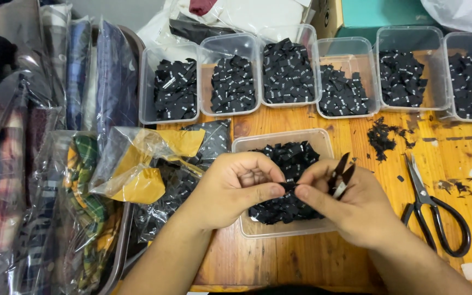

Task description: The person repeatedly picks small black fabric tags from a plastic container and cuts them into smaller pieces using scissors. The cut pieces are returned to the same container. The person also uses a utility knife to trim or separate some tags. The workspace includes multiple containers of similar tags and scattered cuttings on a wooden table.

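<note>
On the wooden desk (pixel 301 262) we see six clear tubs (pixel 288 65) of black labels in a row, black scissors (pixel 432 210) at right. Over a nearer tub (pixel 247 143), our left hand (pixel 230 188) and right hand (pixel 350 205) pinch one small black label (pixel 289 186) between fingers; the right also grips thread snips (pixel 341 173).

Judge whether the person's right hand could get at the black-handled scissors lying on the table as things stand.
Probably yes: the scissors lie on bare table just beside the right hand with nothing between. But that hand already holds small snips and pinches a black label.
</note>
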